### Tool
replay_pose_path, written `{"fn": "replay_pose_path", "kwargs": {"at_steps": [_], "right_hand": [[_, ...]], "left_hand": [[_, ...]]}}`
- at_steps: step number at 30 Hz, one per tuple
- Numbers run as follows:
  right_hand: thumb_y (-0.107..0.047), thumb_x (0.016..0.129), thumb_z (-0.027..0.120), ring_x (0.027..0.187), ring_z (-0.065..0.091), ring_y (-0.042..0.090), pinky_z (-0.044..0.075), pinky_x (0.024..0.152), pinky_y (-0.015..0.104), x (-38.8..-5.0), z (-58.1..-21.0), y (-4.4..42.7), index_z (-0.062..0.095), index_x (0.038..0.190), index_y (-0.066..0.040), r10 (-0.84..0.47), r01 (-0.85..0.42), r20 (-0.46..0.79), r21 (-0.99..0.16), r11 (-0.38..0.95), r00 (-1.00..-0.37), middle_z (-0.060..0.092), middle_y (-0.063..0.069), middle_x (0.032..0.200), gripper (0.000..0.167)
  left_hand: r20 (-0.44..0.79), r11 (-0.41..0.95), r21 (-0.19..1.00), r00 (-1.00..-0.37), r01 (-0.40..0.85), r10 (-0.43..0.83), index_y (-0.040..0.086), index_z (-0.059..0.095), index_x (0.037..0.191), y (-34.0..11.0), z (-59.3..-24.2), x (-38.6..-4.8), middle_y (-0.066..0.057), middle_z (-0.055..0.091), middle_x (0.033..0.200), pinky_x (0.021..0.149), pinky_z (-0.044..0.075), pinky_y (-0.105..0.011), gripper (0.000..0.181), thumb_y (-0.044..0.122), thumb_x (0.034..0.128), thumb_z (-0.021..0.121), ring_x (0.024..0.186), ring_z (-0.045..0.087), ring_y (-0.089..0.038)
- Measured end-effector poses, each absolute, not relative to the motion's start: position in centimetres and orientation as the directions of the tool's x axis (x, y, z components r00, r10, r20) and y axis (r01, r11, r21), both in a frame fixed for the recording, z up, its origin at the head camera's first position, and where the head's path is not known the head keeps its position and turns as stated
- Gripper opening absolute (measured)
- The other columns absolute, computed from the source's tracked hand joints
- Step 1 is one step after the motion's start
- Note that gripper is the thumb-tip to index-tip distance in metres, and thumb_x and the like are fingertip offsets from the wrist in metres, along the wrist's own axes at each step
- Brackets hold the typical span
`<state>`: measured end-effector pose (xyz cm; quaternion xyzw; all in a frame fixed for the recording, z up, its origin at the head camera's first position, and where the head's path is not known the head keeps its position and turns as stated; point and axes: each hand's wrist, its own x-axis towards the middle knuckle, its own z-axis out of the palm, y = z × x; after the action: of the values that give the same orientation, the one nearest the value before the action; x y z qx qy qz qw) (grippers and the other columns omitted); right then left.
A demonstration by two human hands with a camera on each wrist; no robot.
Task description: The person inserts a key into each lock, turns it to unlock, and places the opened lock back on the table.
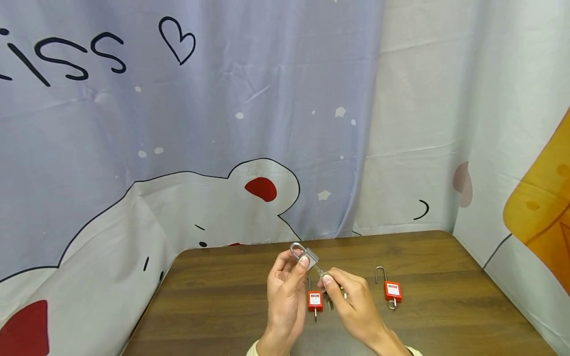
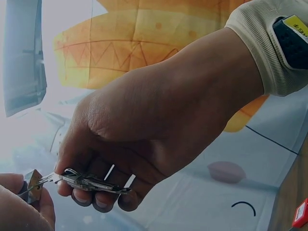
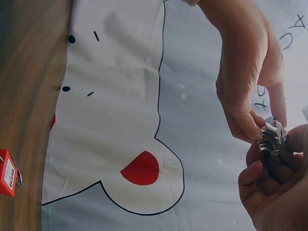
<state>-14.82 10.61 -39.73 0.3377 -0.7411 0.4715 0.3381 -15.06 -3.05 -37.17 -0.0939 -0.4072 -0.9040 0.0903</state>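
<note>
Raised over the table, my left hand pinches a silver padlock between thumb and fingers, its shackle pointing up and left. My right hand grips a key whose tip meets the padlock's bottom end; how deep it sits I cannot tell. A bunch of keys lies along the curled right fingers in the left wrist view. In the right wrist view, the key bunch hides the padlock. Below, between the hands, a red padlock lies on the table, partly covered by the left hand.
Another red padlock with its shackle raised and a key and ring at its bottom lies to the right on the wooden table. Printed curtains hang behind and beside the table.
</note>
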Motion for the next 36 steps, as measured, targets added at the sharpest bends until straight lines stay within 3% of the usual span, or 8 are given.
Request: {"fn": "replay_pose_path", "kwargs": {"at_steps": [17, 30, 36], "right_hand": [[0.009, 0.092, 0.053, 0.072, 0.059, 0.001, 0.048, 0.067, 0.015, -14.64, -39.7, 10.71, 0.066, 0.089, -0.016, -0.182, -0.809, 0.808, -0.487, 0.329, -0.56, 0.067, -0.003, 0.078, 0.028], [0.005, 0.094, 0.053, 0.069, 0.055, -0.001, 0.046, 0.065, 0.014, -14.54, -39.88, 10.69, 0.064, 0.088, -0.021, -0.194, -0.778, 0.771, -0.526, 0.343, -0.606, 0.063, -0.012, 0.077, 0.029], [0.008, 0.092, 0.054, 0.071, 0.058, 0.001, 0.047, 0.067, 0.015, -14.57, -39.73, 10.67, 0.065, 0.088, -0.018, -0.186, -0.804, 0.803, -0.488, 0.34, -0.566, 0.065, -0.008, 0.077, 0.029]], "left_hand": [[0.233, -0.651, 0.726, -0.97, 0.22, -0.067, 0.01, 0.056, 0.1, -3.23, -37.37, -14.98, 0.003, 0.059, 0.103, 0.086, 0.052, -0.021, 0.017, -0.001, 0.0901, 0.064, 0.091, 0.06, -0.008], [0.231, -0.687, 0.697, -0.971, 0.206, -0.056, 0.01, 0.056, 0.099, -3.25, -37.33, -14.94, 0.003, 0.058, 0.103, 0.086, 0.053, -0.021, 0.016, -0.002, 0.0907, 0.063, 0.092, 0.061, -0.008], [0.232, -0.678, 0.706, -0.971, 0.205, -0.053, 0.01, 0.056, 0.1, -3.27, -37.36, -14.94, 0.003, 0.058, 0.103, 0.087, 0.053, -0.021, 0.016, -0.002, 0.0909, 0.062, 0.092, 0.061, -0.008]]}}
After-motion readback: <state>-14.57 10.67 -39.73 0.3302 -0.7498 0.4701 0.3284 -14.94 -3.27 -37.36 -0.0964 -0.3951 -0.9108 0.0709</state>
